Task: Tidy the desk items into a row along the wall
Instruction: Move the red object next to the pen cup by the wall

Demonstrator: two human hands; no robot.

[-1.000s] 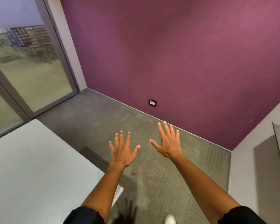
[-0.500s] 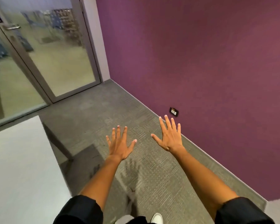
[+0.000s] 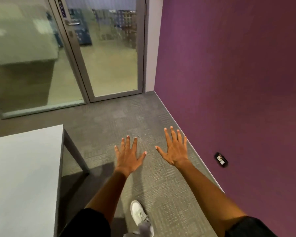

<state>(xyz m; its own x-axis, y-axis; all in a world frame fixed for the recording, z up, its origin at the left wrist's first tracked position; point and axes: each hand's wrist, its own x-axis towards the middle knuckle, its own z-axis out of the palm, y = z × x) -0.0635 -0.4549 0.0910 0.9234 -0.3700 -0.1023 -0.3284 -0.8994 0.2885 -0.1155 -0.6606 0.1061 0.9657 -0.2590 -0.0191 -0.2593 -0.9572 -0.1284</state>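
My left hand (image 3: 129,155) and my right hand (image 3: 175,149) are stretched out in front of me over the grey carpet, palms down, fingers spread and straight. Neither hand holds or touches anything. The corner of a grey desk (image 3: 24,168) fills the lower left, and the part of its top in view bears no items. The purple wall (image 3: 237,74) runs along the right side.
A glass door (image 3: 109,57) with a metal handle stands ahead in a glass partition. A black wall socket (image 3: 221,159) sits low on the purple wall. A desk leg (image 3: 75,151) stands left of my left hand. My white shoe (image 3: 138,212) is on the carpet below.
The view has swung to the left: the glass door has come to the centre and the purple wall has slid right. Both hands stay spread and held out, empty.
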